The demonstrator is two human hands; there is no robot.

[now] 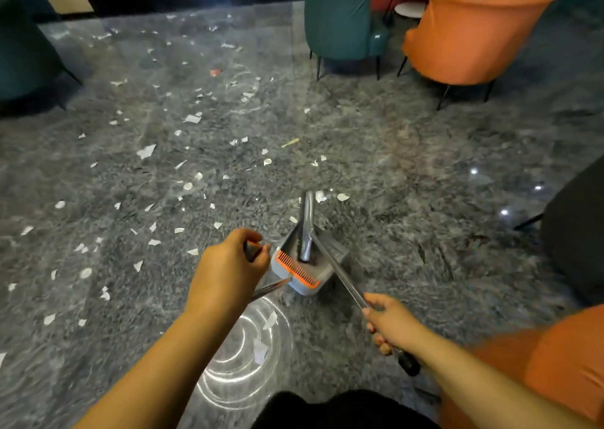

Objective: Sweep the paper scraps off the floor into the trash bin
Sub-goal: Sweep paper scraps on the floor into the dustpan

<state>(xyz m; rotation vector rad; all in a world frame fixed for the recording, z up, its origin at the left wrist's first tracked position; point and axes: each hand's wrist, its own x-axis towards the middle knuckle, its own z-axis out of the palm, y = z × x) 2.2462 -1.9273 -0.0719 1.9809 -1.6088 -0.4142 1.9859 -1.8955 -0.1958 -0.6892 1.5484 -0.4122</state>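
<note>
Several white paper scraps [146,151] lie scattered over the grey marble floor [392,154], mostly ahead and to the left. A grey dustpan [295,276] with an orange comb edge stands on the floor in front of me. My left hand [228,271] grips the orange-tipped top of the dustpan's handle. My right hand [389,324] grips the metal broom pole [340,273], whose black end sticks out behind the hand. The grey broom head [307,226] sits in the dustpan's mouth. No trash bin can be made out.
A teal armchair [340,20] and an orange armchair [474,33] stand at the back right, with small round tables behind them. Another orange seat [555,363] is close at my right. A dark object [575,232] stands at the right edge, a dark teal chair [23,52] at the left.
</note>
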